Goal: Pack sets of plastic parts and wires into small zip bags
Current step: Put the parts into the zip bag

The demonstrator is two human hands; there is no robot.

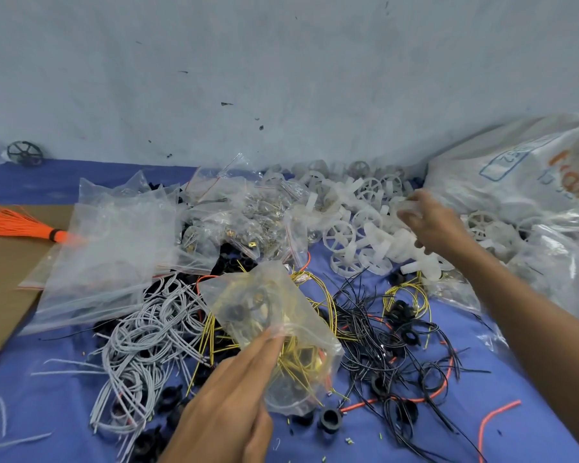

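1. Support was a surface covered with blue cloth, meeting a pale wall at the back.
2. Left edge: flat brown cardboard sheet; a bound bundle of orange wires lay on it.
3. Left-centre: heap of clear plastic zip bags, overlapping the cardboard.
4. Front: tangle of grey-white wires, beside yellow wires and thin black wires, with black plastic rings scattered among them.
5. Back-centre: pile of white plastic spoked wheels.
6. Right: large white woven sack.
7. Far left, by the wall: one black spoked wheel.

Scuffed pale wall, blue tablecloth
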